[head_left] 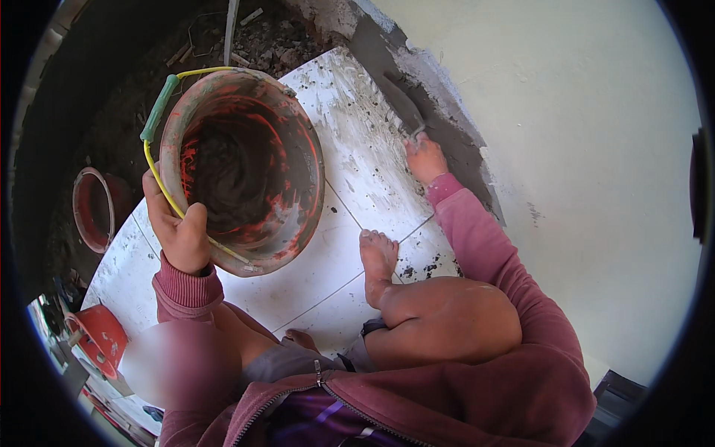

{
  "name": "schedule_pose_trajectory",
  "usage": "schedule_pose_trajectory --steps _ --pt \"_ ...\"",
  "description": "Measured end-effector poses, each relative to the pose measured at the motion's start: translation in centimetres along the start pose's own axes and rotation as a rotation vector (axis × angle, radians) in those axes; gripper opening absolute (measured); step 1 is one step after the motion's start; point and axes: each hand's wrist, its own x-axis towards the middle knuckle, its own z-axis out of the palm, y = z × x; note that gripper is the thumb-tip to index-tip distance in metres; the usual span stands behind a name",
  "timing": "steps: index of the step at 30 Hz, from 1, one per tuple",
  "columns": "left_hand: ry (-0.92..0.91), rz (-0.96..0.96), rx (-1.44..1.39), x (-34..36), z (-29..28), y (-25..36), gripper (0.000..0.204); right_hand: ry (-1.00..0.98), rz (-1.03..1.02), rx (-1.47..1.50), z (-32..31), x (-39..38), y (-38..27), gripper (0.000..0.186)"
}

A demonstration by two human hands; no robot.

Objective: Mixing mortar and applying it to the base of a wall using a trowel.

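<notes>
Here, left hand point(179, 231) clamped on mortar bucket point(242, 167) rim, right hand point(424, 158) gripping trowel point(402, 104), bare foot point(377, 261) between, second bucket point(93, 208) aside.

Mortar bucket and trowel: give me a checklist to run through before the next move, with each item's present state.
1. Left hand has a grip on the mortar bucket rim: ok, fingers wrap the rim by the yellow wire handle.
2. Bucket tipped toward the person, contents reachable: ok, dark mortar shows inside.
3. Right hand holds the trowel: ok, blade lies in the grey mortar strip along the wall.
4. White floor tiles free of mortar: not ok, smears and specks near the strip.
5. Bare foot away from the wet strip: ok, it rests flat on a tile.
6. Amount of mortar left: cannot tell.
</notes>
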Motion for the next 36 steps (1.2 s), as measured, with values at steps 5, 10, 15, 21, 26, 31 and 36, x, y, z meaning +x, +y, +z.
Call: schedule_pose_trajectory --steps 5,10,15,21,26,31,36 --pt "0.001 -0.075 -0.066 0.1 0.6 0.6 0.06 0.085 -0.309 -0.098 -1.6 0.1 3.2 0.037" --pt "0.013 0.0 -0.028 -0.1 -0.3 -0.2 0.061 0.176 -0.501 0.171 -4.4 -4.0 5.4 0.031" --pt "0.017 -0.009 -0.015 -0.2 -0.6 -0.5 0.061 0.052 -0.112 0.128 -2.8 -7.6 3.7 0.032" --pt "0.021 -0.024 -0.051 -0.3 0.1 0.2 0.061 -0.018 0.012 -0.093 2.1 -4.8 6.7 0.034" --pt "-0.021 0.0 0.032 -0.1 0.0 0.0 0.062 0.193 -0.305 -0.191 2.6 -4.3 11.3 0.032" --pt "0.0 0.007 -0.017 -0.1 -0.3 -0.3 0.062 0.217 -0.332 0.085 -3.3 -9.2 5.7 0.027" --pt "0.0 0.001 -0.017 0.0 0.1 -0.2 0.062 -0.063 -0.035 -0.075 1.5 -5.0 5.5 0.036"
